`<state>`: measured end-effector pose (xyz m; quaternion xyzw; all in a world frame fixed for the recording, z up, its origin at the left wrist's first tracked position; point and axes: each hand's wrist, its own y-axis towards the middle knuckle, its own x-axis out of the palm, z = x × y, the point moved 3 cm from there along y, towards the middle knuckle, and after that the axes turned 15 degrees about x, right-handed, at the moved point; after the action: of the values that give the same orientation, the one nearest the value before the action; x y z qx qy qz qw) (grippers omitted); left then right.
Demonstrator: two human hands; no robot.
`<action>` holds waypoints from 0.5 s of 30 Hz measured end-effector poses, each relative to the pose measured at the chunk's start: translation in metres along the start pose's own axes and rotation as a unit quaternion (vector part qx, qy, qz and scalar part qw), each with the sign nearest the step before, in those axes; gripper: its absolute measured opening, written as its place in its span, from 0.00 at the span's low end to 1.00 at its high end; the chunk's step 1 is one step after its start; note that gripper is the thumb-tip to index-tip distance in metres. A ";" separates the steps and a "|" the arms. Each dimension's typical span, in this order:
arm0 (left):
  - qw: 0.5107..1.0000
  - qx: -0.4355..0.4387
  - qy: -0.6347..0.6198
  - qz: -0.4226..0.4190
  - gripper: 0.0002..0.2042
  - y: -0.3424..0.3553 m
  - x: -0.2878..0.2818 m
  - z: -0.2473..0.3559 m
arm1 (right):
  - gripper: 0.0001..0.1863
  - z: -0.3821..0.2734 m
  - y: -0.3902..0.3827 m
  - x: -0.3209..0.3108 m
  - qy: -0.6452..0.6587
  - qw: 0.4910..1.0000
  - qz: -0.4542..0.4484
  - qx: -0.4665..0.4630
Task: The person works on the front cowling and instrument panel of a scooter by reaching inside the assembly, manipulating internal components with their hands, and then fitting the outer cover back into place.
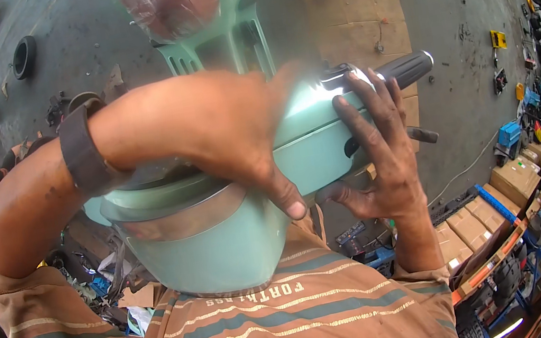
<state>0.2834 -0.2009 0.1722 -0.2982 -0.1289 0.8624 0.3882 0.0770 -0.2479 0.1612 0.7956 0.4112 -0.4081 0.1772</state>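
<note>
In front of me is a mint-green scooter handlebar cover (219,246) with a dark band across its rounded near end. My left hand (221,120) reaches across its top; its thumb hangs down the near side, while the fingers are smeared and partly hidden. On the right part of the cover, my right hand (382,145) lies with spread fingers touching the upper edge near a shiny chrome piece, thumb apart below. A black handlebar grip (409,69) sticks out beyond those fingers, with a dark lever (423,135) under it.
The plastic-wrapped reddish-brown seat (179,4) lies beyond the handlebar. Flattened cardboard (358,9) covers part of the grey floor. A tyre (24,57) lies at far left. Shelving with cardboard boxes (468,230) stands at right, and loose parts are scattered at lower left.
</note>
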 end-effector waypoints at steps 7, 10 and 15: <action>0.996 0.000 0.059 0.071 0.50 -0.006 0.007 0.006 | 0.50 -0.017 0.040 -0.019 -0.116 0.979 -0.115 -0.126; 0.996 -0.013 0.060 0.062 0.53 -0.005 0.005 0.009 | 0.50 -0.017 0.043 -0.016 -0.087 0.978 -0.135 -0.132; 0.995 -0.015 0.048 0.089 0.49 -0.004 0.011 0.017 | 0.48 -0.008 0.040 -0.010 -0.016 0.984 -0.078 -0.159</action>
<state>0.2699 -0.1894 0.1827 -0.3552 -0.0956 0.8764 0.3108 0.1097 -0.2718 0.1718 0.7163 0.5283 -0.3633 0.2756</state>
